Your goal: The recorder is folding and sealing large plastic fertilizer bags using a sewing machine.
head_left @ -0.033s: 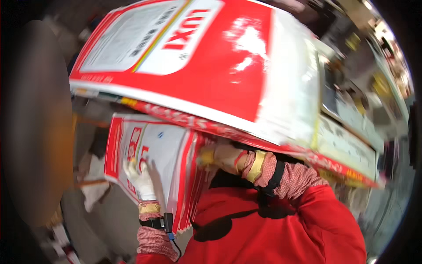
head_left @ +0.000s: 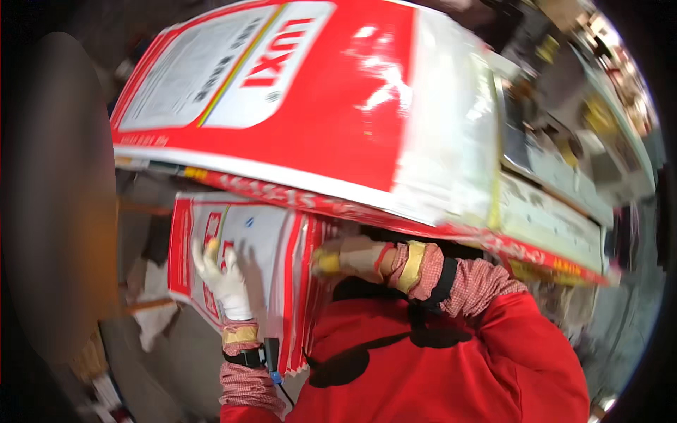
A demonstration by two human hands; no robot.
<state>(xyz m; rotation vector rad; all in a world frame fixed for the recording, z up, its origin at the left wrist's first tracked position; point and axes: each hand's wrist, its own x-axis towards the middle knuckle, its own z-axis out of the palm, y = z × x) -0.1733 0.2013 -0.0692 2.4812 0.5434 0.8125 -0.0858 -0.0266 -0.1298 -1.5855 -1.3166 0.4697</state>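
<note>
A stack of white and red printed plastic bags (head_left: 264,243) stands in front of my body, its layered edges turned toward the right. Over its printed face my left hand (head_left: 224,278), in a white glove with a yellow fingertip, has its fingers spread. Whether the palm presses on the bag is hard to tell. My right hand (head_left: 356,257), gloved and yellow at the fingertips, is at the layered edges of the same stack. Its fingers are blurred and partly hidden, so their grip does not show.
A larger pile of flat red and white bags (head_left: 331,134) lies just beyond my hands, above the smaller stack. A pale table (head_left: 553,218) with various objects extends to the right. A dark, blurred rounded shape (head_left: 60,211) fills the left side.
The large pile sits slightly farther left in the picture. My left hand's fingers appear more spread and clearer. My right hand stays at the stack's edge.
</note>
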